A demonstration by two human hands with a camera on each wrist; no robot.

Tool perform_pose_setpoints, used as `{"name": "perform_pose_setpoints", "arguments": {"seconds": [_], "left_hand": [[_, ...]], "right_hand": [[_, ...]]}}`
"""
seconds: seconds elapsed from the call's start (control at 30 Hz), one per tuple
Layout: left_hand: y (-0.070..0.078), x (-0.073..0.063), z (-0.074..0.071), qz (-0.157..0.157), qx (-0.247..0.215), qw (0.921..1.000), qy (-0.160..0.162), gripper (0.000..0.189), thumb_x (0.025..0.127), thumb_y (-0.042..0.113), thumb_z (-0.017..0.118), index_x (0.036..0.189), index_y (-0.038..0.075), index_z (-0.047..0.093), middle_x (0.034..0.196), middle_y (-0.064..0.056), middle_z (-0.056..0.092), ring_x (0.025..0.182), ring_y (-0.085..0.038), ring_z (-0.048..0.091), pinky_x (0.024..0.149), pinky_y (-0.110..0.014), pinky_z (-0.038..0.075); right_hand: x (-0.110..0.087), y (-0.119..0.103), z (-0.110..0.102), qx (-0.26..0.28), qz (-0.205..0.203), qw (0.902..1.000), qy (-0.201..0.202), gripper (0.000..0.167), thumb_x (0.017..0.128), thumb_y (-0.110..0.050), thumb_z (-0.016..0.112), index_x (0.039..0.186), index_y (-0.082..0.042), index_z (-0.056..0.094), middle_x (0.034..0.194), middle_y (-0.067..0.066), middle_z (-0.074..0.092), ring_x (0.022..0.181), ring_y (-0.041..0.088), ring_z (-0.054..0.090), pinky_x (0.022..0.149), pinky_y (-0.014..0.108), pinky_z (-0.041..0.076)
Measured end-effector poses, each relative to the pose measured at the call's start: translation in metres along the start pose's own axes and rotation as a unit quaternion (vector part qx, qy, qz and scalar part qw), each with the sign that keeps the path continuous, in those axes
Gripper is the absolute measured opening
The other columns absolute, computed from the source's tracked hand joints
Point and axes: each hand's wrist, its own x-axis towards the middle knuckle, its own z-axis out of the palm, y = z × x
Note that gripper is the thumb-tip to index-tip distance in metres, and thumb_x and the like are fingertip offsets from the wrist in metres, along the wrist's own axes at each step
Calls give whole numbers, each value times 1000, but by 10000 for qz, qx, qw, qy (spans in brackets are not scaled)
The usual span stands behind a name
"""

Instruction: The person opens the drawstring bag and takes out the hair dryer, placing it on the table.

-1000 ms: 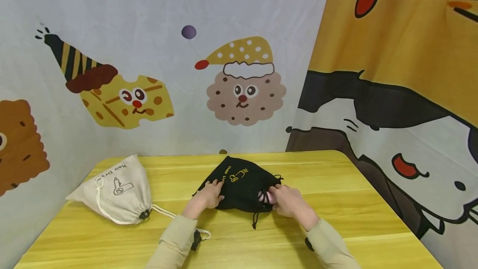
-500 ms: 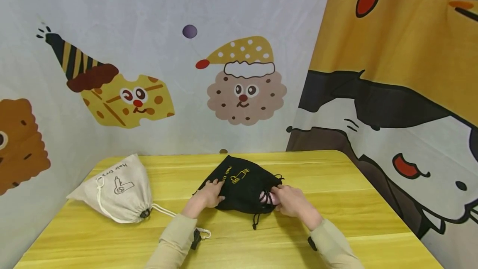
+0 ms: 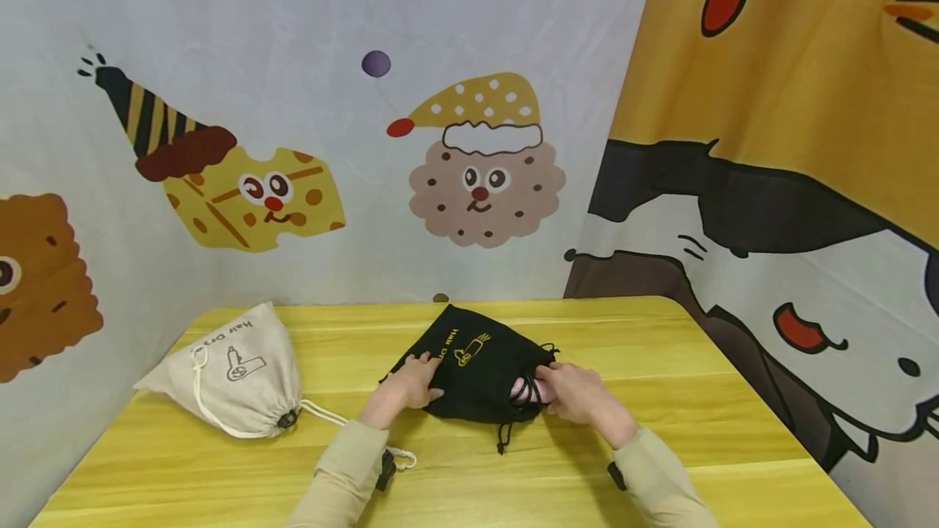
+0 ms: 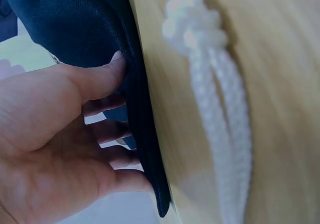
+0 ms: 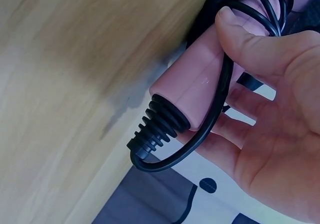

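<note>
A black drawstring bag [image 3: 477,373] with yellow lettering and a hair dryer drawing lies on the table. My left hand [image 3: 412,381] presses on its left part, thumb and fingertips against the black cloth [image 4: 75,23]. From the bag's mouth on the right sticks the pink handle of a hair dryer [image 5: 192,81], its black cord [image 5: 207,126] looped around it. My right hand [image 3: 579,393] grips this handle, thumb over the pink surface and cord, fingers on the other side. The rest of the dryer is hidden inside the bag.
A filled beige drawstring bag [image 3: 227,373] lies at the table's left, its white cord [image 4: 220,98] trailing toward my left sleeve. The yellow wood-grain table [image 3: 660,463] ends at a cartoon-printed curtain [image 3: 367,267] behind and to the right.
My right hand has moved slightly right and toward me, and a bit more of the pink handle shows at the bag's mouth. My left hand stays on the bag.
</note>
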Motion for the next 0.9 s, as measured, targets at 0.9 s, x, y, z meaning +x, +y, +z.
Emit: {"name": "perform_pose_setpoints", "arguments": {"seconds": [0.9], "left_hand": [[-6,1,1,98,149,9997,158,57,90,25,64,140,7,44,151,-18,35,141,-41,29,102,-68,34]], "right_hand": [[0,9,-5,232,-118,9990,-370,37,69,-11,83,96,-19,59,98,4,64,92,28,63,67,50,52]]}}
